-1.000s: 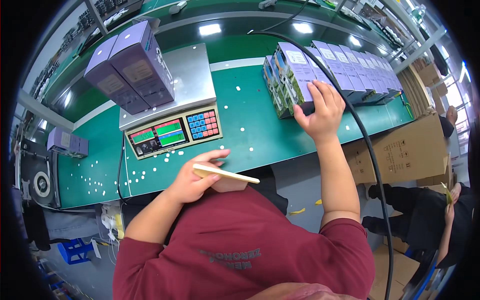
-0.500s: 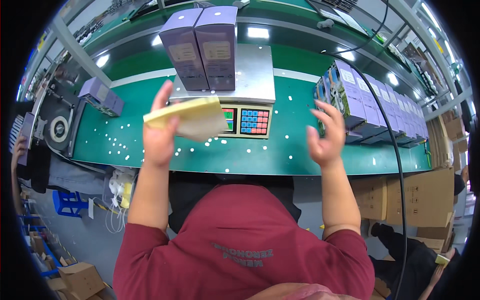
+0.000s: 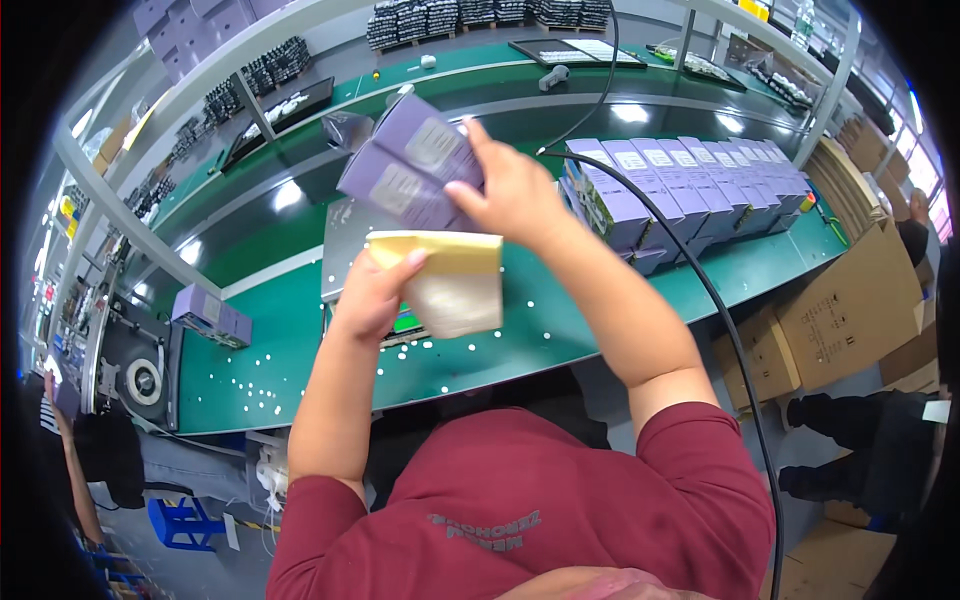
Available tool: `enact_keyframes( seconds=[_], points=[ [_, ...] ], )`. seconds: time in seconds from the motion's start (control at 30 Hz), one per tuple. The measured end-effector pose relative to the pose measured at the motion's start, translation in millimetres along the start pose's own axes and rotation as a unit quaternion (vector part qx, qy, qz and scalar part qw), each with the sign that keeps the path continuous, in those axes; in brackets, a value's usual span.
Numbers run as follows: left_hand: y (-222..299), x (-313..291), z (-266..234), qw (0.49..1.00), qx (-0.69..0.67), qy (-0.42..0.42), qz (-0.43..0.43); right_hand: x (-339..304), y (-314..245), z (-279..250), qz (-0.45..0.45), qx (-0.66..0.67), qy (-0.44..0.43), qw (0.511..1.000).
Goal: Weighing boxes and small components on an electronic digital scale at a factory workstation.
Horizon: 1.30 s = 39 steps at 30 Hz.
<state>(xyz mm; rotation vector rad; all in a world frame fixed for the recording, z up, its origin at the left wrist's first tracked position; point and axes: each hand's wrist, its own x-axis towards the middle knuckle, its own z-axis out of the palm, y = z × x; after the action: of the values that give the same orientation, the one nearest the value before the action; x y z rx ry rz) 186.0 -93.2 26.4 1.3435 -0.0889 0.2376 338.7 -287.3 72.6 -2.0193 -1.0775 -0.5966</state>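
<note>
My left hand (image 3: 370,300) is closed on a yellow and cream paper pad (image 3: 455,290), its thumb lying on top. Just beyond the pad, two purple boxes (image 3: 405,165) stand side by side, tilted in the picture, over the metal plate of a weighing scale (image 3: 340,255). My right hand (image 3: 515,195) grips their right side between thumb and fingers. The pad and my left hand hide most of the scale's front, though a bit of its green display shows. Whether the boxes touch the plate I cannot tell.
A row of several purple boxes (image 3: 690,185) stands on the right of the green table (image 3: 540,365). One purple box (image 3: 212,315) lies on the left. Small white dots are scattered about the tabletop. A black cable (image 3: 705,275) hangs down on the right, near cardboard boxes (image 3: 845,310).
My right hand has reached left across and taken hold of the two boxes, which now slant. My left hand still holds the pad. The whole view has turned.
</note>
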Motion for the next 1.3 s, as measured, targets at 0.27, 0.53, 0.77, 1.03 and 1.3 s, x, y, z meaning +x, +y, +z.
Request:
enact_keyframes(
  seconds=[0.27, 0.53, 0.77, 1.03, 1.3],
  points=[
    [-8.9, 68.6, 136.8, 0.981, -0.122, -0.137, -0.058, 5.0, 52.4, -136.3, 0.124, -0.287, -0.086, 0.946],
    [-48.8, 104.9, 200.2, 0.969, -0.015, -0.244, -0.048, -47.3, 159.0, -201.1, 0.231, -0.222, -0.116, 0.940],
    [-70.4, -2.8, 91.2, 0.980, 0.079, -0.176, -0.045, -81.3, 76.1, -148.0, 0.136, -0.387, 0.016, 0.912],
    [-107.6, -80.5, 14.3, 0.992, 0.061, -0.059, -0.093, -91.4, 107.8, -142.7, 0.087, -0.377, 0.147, 0.911],
    [-117.4, -86.2, 6.2, 0.990, -0.001, -0.040, -0.133, -89.8, 137.6, -149.6, 0.063, -0.306, 0.146, 0.939]
  ],
)
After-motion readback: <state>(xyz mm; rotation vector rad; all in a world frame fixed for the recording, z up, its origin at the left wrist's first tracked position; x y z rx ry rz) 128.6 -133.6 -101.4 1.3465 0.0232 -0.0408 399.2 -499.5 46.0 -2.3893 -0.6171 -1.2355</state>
